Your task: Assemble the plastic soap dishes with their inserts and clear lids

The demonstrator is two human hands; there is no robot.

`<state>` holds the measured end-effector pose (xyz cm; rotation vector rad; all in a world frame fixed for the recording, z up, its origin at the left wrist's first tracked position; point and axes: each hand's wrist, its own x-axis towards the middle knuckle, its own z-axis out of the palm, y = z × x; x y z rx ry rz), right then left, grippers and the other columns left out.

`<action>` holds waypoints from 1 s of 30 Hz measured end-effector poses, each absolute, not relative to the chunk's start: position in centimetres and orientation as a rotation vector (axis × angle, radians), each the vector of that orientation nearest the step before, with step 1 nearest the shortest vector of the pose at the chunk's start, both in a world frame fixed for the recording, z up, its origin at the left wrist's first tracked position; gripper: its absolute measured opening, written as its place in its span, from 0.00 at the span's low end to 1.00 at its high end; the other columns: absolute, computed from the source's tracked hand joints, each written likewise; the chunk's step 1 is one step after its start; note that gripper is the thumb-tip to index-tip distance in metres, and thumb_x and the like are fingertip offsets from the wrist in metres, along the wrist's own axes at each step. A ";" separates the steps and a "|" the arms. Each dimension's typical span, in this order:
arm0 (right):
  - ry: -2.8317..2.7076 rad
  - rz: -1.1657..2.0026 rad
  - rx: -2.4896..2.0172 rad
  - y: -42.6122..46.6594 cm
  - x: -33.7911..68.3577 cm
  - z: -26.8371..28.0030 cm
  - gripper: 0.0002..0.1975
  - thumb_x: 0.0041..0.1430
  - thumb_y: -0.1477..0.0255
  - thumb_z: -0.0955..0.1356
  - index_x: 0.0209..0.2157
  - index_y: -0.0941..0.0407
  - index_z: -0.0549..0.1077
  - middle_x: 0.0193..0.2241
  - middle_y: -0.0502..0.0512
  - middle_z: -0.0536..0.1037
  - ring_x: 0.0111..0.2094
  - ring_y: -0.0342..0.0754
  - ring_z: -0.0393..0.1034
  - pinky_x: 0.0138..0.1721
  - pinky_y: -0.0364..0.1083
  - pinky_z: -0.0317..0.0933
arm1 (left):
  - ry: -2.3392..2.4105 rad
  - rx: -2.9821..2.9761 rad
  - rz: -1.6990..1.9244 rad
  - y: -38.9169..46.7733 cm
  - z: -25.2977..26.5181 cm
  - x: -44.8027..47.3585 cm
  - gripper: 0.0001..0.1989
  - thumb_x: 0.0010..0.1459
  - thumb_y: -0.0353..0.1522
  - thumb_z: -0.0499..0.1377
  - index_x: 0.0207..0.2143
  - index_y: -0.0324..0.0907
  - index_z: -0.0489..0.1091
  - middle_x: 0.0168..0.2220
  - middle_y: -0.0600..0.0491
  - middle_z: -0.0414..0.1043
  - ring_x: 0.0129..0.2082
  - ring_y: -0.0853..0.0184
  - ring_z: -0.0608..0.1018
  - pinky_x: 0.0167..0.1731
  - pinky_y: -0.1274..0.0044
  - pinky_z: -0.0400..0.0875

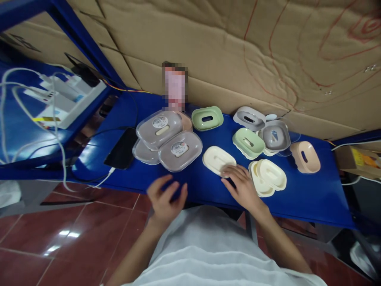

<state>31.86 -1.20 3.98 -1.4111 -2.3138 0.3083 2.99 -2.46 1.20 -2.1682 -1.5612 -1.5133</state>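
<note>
At the middle of the blue table (pixel 312 196), a cream dish (pixel 216 159) is touched at its near right end by the right hand (pixel 242 186) – fingers loosely bent, any grip hidden. The left hand (pixel 166 198) is held empty near the front edge, fingers parted and curled. The dish is flanked by lidded grey boxes (pixel 190 149) and overlapping cream pieces (pixel 272 174); access from behind is partly blocked by a green dish (pixel 207 126).

The left hand (pixel 166 198) hovers, fingers (pixel 170 191) seemingly half-curled, the right hand (pixel 242 186) palm-down.
</note>
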 end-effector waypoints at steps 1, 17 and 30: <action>-2.295 0.288 -1.413 -1.3 32.2 4.4 0.09 0.77 0.67 0.65 0.51 0.50 0.76 0.52 0.56 0.84 0.58 0.56 0.77 0.66 0.62 0.61 | -1.459 -2.365 -1.406 -2.8 1.4 3.5 0.30 0.62 0.23 0.67 0.63 0.50 0.67 0.58 0.46 0.73 0.57 0.58 0.78 0.54 0.65 0.76; -2.501 0.230 -1.543 15.7 29.1 7.9 0.11 0.73 0.72 0.63 0.46 0.59 0.76 0.45 0.64 0.83 0.49 0.59 0.76 0.64 0.62 0.57 | -1.323 -2.931 -0.830 -3.1 0.7 5.0 0.10 0.73 0.30 0.60 0.53 0.45 0.77 0.52 0.46 0.79 0.49 0.59 0.78 0.50 0.64 0.68; -1.769 0.484 -1.649 5.2 33.1 5.3 0.28 0.78 0.52 0.57 0.65 0.56 0.68 0.63 0.68 0.72 0.65 0.59 0.67 0.66 0.61 0.62 | -1.207 -3.097 -0.879 -3.2 1.1 3.8 0.08 0.71 0.29 0.60 0.50 0.44 0.76 0.58 0.45 0.78 0.64 0.53 0.74 0.62 0.59 0.68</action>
